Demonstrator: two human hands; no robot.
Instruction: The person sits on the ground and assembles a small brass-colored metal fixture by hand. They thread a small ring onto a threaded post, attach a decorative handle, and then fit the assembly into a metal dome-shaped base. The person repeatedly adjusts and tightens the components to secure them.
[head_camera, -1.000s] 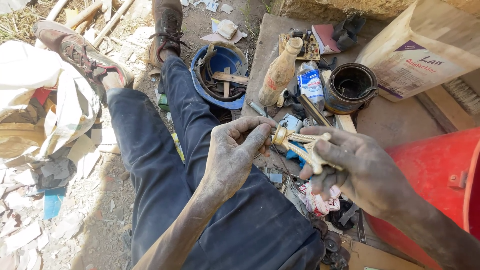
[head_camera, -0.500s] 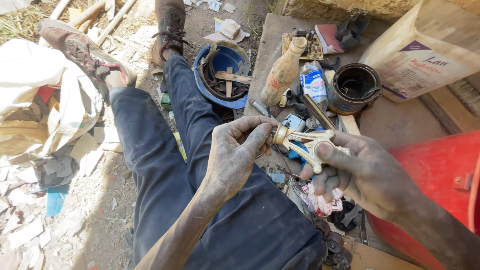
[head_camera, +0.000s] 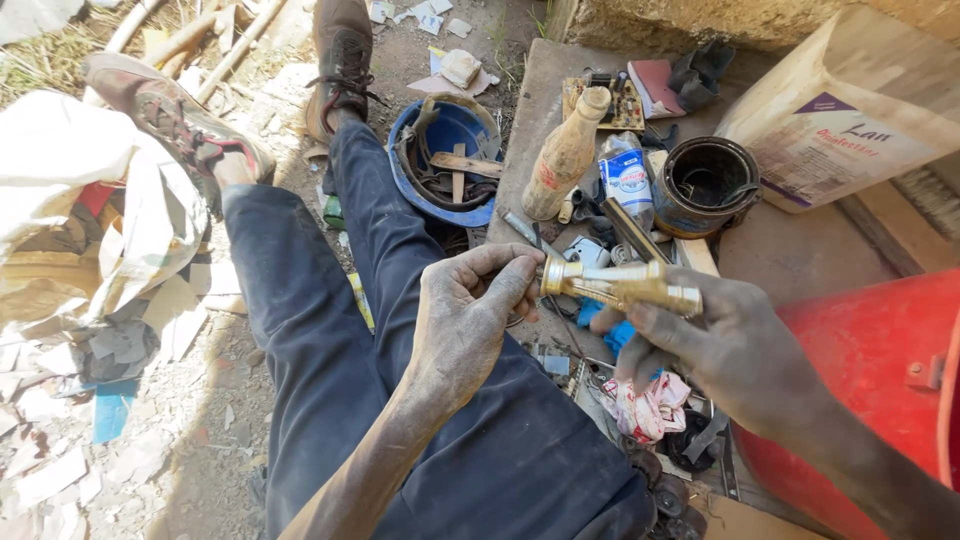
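Brass fitting held between two hands over the lap.
Head view: right hand (head_camera: 735, 345) is clamped on a shiny, tubular brass fitting (head_camera: 622, 285), lying level; left hand (head_camera: 470, 315) pinches its near end, above dark trousers (head_camera: 330, 330).

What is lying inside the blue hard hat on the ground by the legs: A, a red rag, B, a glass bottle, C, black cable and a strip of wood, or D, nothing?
C: the upturned blue hard hat holds a coil of dark cable and a wooden strip.
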